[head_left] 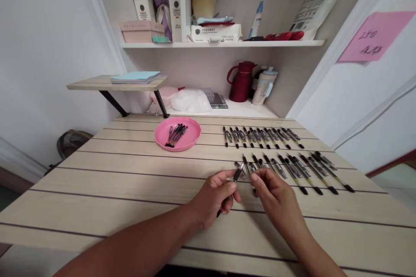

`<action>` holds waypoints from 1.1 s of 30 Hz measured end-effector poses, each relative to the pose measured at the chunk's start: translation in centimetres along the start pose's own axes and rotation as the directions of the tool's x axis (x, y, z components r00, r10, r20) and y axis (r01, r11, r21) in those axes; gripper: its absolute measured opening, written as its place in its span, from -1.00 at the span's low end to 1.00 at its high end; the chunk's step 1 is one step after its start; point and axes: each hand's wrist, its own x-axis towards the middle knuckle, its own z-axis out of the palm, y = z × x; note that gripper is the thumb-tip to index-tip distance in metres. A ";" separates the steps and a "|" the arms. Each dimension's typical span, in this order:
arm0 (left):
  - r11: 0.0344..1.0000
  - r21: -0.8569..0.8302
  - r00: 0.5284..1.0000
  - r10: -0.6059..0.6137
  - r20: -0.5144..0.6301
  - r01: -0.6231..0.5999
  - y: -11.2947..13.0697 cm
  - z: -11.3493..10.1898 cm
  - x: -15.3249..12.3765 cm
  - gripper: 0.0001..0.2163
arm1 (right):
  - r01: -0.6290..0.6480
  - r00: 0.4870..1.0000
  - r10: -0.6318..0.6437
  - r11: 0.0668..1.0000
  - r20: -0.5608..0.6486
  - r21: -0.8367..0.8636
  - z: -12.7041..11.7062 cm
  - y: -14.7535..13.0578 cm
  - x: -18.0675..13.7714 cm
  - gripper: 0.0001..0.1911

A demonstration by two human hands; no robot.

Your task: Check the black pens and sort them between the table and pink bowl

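My left hand (222, 192) is closed around a black pen (238, 173), whose bare tip points up and away from me. My right hand (274, 188) is just to the right, thumb and fingers pinched together. What the pinch holds, if anything, I cannot make out. Beyond both hands lies the nearer row of uncapped pens (303, 166), with clear-and-black caps beside them. A farther row of pens (261, 136) lies behind it. To the left, a pink dish (159, 140) holds several pens with black grips.
A small raised wooden shelf (94, 81) with blue paper (136, 76) stands at the back left. Along the back are a white plastic bag (191, 100), a red jug (241, 82) and a pale tumbler (264, 87). A white shelf (224, 45) runs above.
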 end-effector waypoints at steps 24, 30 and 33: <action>0.997 0.053 0.991 -0.064 0.114 0.058 -0.5 0.3 -0.4 -0.71 | -0.277 0.957 0.254 0.639 0.143 0.718 1.5 0.3 -0.9 -0.66; 0.993 0.007 0.986 -0.116 0.122 0.116 -0.7 0.2 -0.3 -0.71 | -0.276 0.960 0.217 0.658 0.175 0.700 1.5 0.2 -0.6 -0.72; 0.987 -0.034 0.980 -0.153 0.125 0.158 -0.6 0.2 -0.2 -0.69 | -0.274 0.960 0.224 0.635 0.167 0.722 1.5 0.2 -0.2 -0.65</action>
